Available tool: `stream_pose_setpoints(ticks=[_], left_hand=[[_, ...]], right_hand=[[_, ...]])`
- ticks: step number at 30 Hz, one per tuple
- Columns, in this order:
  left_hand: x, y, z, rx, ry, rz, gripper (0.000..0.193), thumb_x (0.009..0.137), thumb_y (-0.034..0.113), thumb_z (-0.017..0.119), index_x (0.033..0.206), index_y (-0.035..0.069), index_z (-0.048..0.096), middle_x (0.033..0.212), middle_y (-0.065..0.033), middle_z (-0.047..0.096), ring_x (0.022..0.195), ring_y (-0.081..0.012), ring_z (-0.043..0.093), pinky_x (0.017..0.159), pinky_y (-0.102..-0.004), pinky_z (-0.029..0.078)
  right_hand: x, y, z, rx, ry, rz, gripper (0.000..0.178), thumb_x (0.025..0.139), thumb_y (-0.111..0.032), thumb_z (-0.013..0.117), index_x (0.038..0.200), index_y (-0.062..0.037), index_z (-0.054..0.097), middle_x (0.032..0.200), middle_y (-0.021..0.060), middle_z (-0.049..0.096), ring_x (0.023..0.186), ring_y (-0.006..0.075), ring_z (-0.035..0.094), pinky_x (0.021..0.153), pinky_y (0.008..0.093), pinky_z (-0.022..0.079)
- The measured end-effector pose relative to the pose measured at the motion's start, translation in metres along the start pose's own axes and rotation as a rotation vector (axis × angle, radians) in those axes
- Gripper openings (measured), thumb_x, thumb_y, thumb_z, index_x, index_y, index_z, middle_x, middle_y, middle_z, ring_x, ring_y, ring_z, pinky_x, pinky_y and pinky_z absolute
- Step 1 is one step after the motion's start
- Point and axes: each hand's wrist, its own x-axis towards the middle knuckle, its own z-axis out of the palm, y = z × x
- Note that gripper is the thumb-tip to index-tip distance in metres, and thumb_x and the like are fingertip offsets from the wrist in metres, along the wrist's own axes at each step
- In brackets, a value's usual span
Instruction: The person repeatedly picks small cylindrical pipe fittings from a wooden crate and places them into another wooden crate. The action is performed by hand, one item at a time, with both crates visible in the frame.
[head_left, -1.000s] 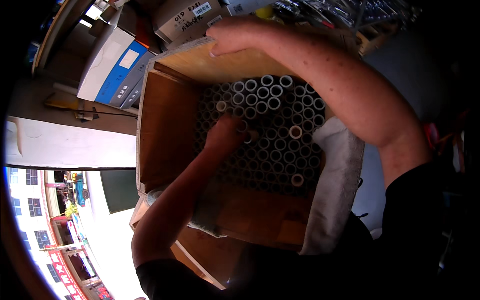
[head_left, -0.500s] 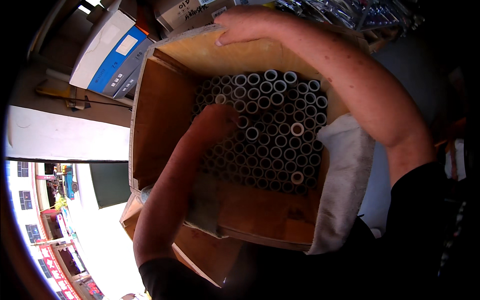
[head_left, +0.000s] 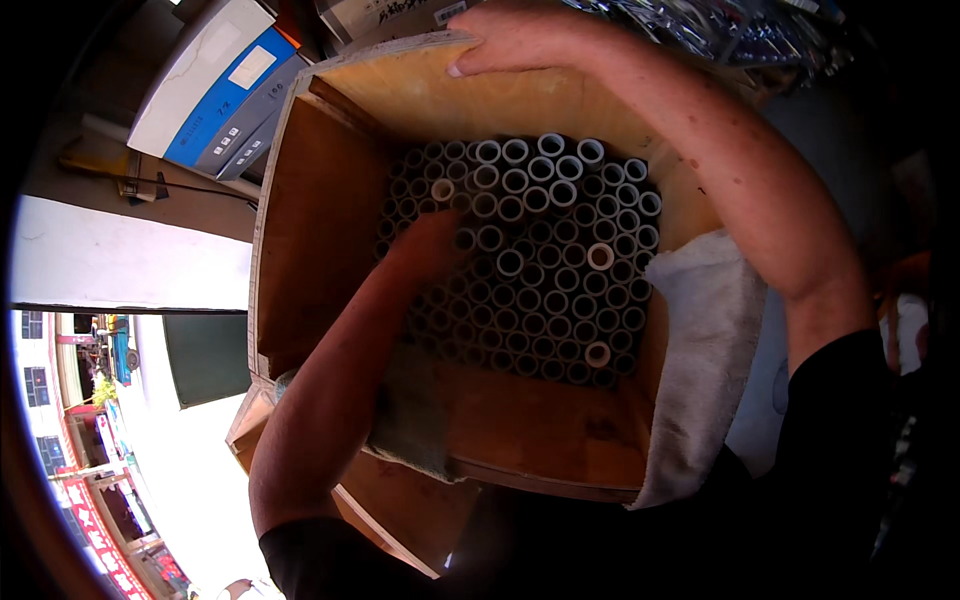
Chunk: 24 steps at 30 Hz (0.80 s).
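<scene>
Wooden box [head_left: 320,220], one: tubes [head_left: 510,275] already packed upright inside, some higher toward the far edge; right hand [head_left: 505,38] clamped on that edge, left hand [head_left: 428,245] among tubes (fingers blurred, grip cannot be told).

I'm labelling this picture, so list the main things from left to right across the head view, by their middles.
White, blue and grey cardboard box → left hand → right hand → upper-right cream-rimmed round tube → pale grey fluffy cloth.
</scene>
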Motion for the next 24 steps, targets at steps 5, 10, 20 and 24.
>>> stream_pose_setpoints(ticks=[5, 10, 20, 24], left_hand=[[0.005, 0.009, 0.005, -0.022, 0.051, -0.039, 0.036, 0.070, 0.011, 0.064, 0.103, 0.002, 0.056, 0.099, -0.0219, 0.061, 0.099, -0.0374, 0.057, 0.082, -0.0430, 0.047], [0.003, 0.011, 0.003, -0.100, 0.086, -0.049, 0.041, 0.064, 0.010, 0.069, 0.103, 0.003, 0.060, 0.099, -0.0188, 0.063, 0.096, -0.0322, 0.060, 0.081, -0.0373, 0.048], [-0.006, 0.050, -0.029, 0.170, 0.150, -0.064, 0.029, 0.069, 0.019, 0.063, 0.095, 0.005, 0.059, 0.089, -0.0185, 0.061, 0.089, -0.0334, 0.060, 0.075, -0.0403, 0.048], [-0.002, 0.061, -0.038, 0.084, 0.005, 0.000, 0.016, 0.072, 0.020, 0.062, 0.085, 0.010, 0.064, 0.084, -0.0123, 0.064, 0.081, -0.0317, 0.061, 0.072, -0.0412, 0.048]], right_hand=[[0.000, 0.008, 0.005, 0.018, 0.036, -0.032, 0.041, 0.075, -0.035, 0.058, 0.097, 0.0004, 0.062, 0.092, 0.0225, 0.063, 0.085, 0.0354, 0.061, 0.074, 0.0439, 0.048], [0.002, 0.007, 0.005, 0.023, 0.026, -0.024, 0.040, 0.075, -0.034, 0.058, 0.096, 0.0006, 0.062, 0.091, 0.0224, 0.062, 0.085, 0.0358, 0.061, 0.074, 0.0443, 0.048], [-0.003, 0.007, -0.003, 0.057, 0.022, -0.034, 0.038, 0.075, -0.033, 0.058, 0.094, 0.0006, 0.063, 0.091, 0.0219, 0.063, 0.084, 0.0352, 0.062, 0.072, 0.0438, 0.049], [0.000, 0.006, -0.001, 0.041, 0.031, -0.027, 0.038, 0.075, -0.032, 0.058, 0.092, 0.0010, 0.064, 0.090, 0.0216, 0.063, 0.083, 0.0354, 0.062, 0.072, 0.0442, 0.049]])
